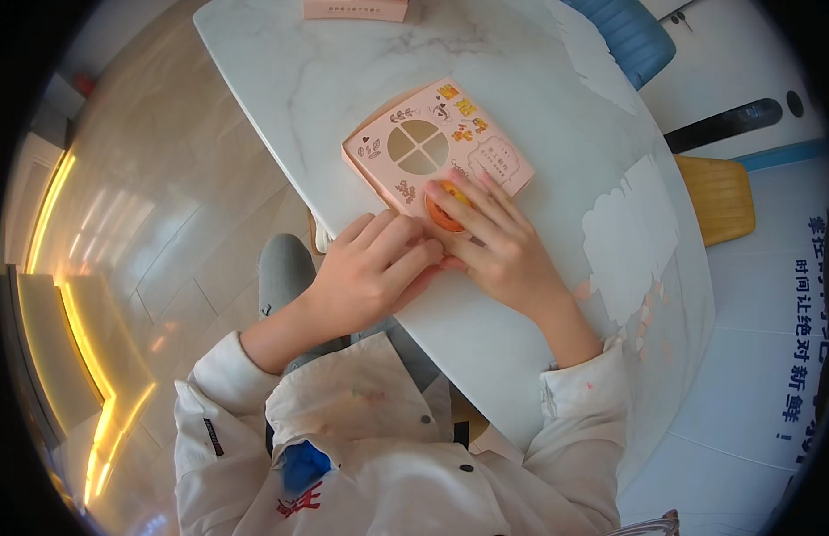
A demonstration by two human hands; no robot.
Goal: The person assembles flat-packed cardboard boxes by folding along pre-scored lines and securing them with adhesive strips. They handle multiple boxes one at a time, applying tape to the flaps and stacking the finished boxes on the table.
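A flat pink cardboard box (480, 134) with printed drawings and a round four-pane window lies on the table, turned at a slant. A round orange and yellow sticker (443, 214) sits at its near edge, partly under my right hand (499, 241). My right hand's fingers stretch over the box top and the sticker, with the thumb down by the near edge. My left hand (374, 263) is closed at that same edge, its fingers curled and touching close to the right thumb. Whatever lies between the left fingertips is hidden.
Another pink box (355, 9) stands at the table's far edge. The marble-patterned table (316, 107) has white, ragged-edged patches (631, 237) on its right side, with small pink bits nearby. Blue (624, 36) and yellow (716, 201) chairs stand along the right edge.
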